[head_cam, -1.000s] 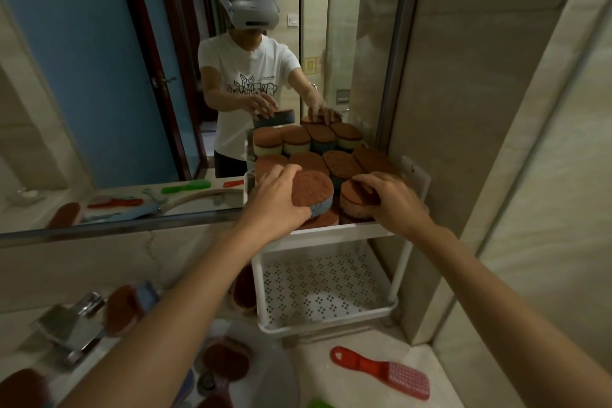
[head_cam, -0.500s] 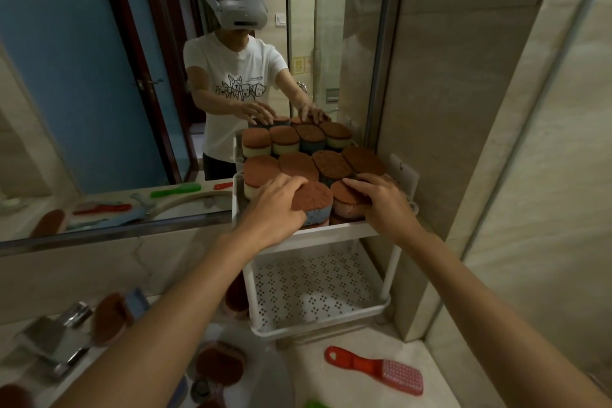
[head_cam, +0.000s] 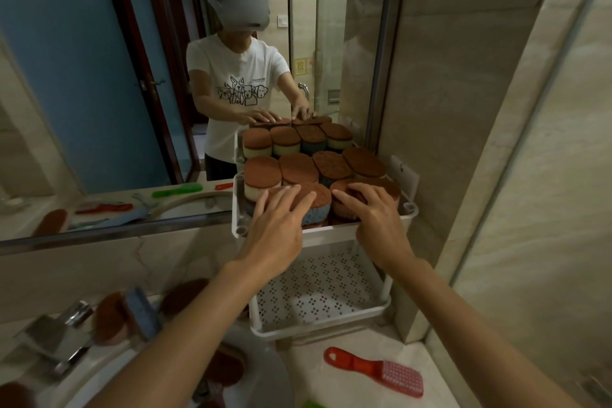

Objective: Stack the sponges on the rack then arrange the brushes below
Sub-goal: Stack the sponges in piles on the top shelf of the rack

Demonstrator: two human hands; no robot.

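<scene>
A white two-tier rack stands against the mirror and the right wall. Its top shelf holds several brown-topped sponges in rows. My left hand lies flat with straight fingers on a blue-bodied sponge at the shelf's front. My right hand rests with spread fingers on the brown sponge beside it. The perforated lower shelf holds nothing. A red brush lies on the counter in front of the rack, and a green brush peeks in at the bottom edge.
More sponges lean by the chrome tap and lie in the basin at the lower left. The mirror reflects the rack and the person. A tiled wall closes the right side.
My left hand has set the blue-bodied sponge down into the front row and now lies flat on it. My right hand stays on the neighbouring sponge.
</scene>
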